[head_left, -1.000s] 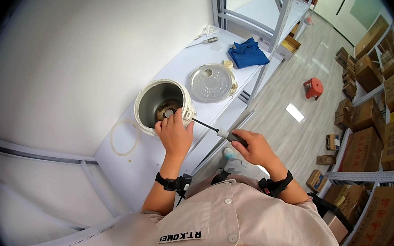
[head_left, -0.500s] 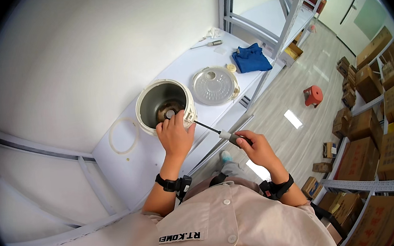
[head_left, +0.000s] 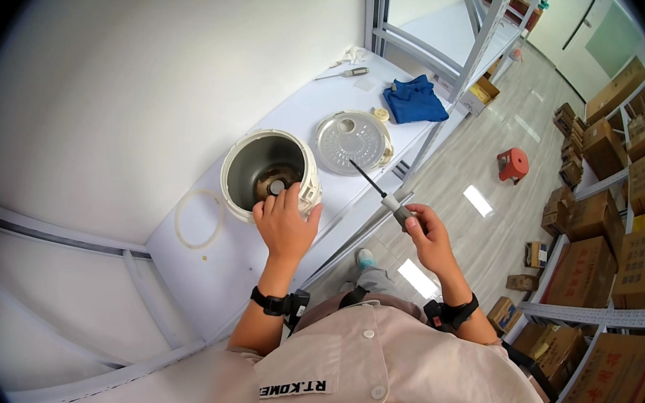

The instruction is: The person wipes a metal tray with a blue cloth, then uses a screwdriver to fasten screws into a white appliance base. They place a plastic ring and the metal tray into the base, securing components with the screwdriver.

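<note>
A white rice cooker body (head_left: pixel 232 181) stands on the white table (head_left: pixel 190 276); its grey inside shows a brownish bottom with a round metal centre. My left hand (head_left: pixel 287 225) grips its near rim, the fingers hooked over the edge and the thumb on the outer side. In my right hand (head_left: pixel 429 239) is a screwdriver (head_left: pixel 391 202) with a grey and white handle, its dark shaft pointing up and left, clear of the cooker. Just right of the cooker lies a round lid (head_left: pixel 354 145) with a clear, dotted plate.
Left of the cooker lies a pale ring (head_left: pixel 179 229). Farther back are a second screwdriver (head_left: pixel 353 72), a blue cloth (head_left: pixel 415 100) and a small cream round part (head_left: pixel 382 114). A red stool (head_left: pixel 513 164) stands on the floor; shelves of cardboard boxes (head_left: pixel 578 274) line the right.
The screwdriver's tip has come away from the cooker's side, and its shaft now points more upward. My right hand has shifted slightly right. My left hand stays on the rim.
</note>
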### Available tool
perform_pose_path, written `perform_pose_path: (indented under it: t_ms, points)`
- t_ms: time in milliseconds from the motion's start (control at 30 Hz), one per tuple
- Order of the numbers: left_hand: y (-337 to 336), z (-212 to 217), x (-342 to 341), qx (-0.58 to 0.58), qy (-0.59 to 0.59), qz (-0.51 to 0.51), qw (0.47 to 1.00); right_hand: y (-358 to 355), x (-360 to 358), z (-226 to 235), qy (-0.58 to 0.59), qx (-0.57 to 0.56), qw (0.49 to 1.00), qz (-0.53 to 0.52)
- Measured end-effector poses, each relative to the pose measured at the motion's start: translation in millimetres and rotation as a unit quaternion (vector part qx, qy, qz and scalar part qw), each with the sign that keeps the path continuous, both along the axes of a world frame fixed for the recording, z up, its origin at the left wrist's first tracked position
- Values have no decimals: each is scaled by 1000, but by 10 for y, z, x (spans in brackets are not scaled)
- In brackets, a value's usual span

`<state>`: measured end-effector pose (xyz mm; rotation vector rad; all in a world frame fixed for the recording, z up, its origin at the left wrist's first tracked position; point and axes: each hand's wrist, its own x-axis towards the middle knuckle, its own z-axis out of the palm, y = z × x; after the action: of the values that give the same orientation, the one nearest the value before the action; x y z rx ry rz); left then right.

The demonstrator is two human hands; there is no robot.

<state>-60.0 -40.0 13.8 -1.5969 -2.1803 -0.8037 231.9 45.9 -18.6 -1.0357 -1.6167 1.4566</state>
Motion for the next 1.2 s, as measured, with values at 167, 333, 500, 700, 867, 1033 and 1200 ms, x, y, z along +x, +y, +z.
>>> perform_pose_path:
  t_ms: [167,333,500,700,867,1033,1200]
  points:
    - [-18,29,-41,3,-12,-13,1000,113,-135,104,-82,44,995,18]
    - [-97,88,-42,-10,-34,-44,998,339,-348,9,-140,47,987,57]
    - [-170,176,-52,-41,-65,-35,996,620,-654,-50,-174,33,976,131]
    - [-316,193,68,-54,-76,43,995,973,-1083,-374,-185,117,949,229]
    - [-464,243,41,-93,-81,94,988,1190,-1370,-656,-182,199,923,274]
    - [-618,237,58,-106,-107,133,980,1203,-1670,-730,-183,225,907,304]
    - [-615,237,163,-94,-136,159,973,1167,-1855,-676,-272,270,858,343]
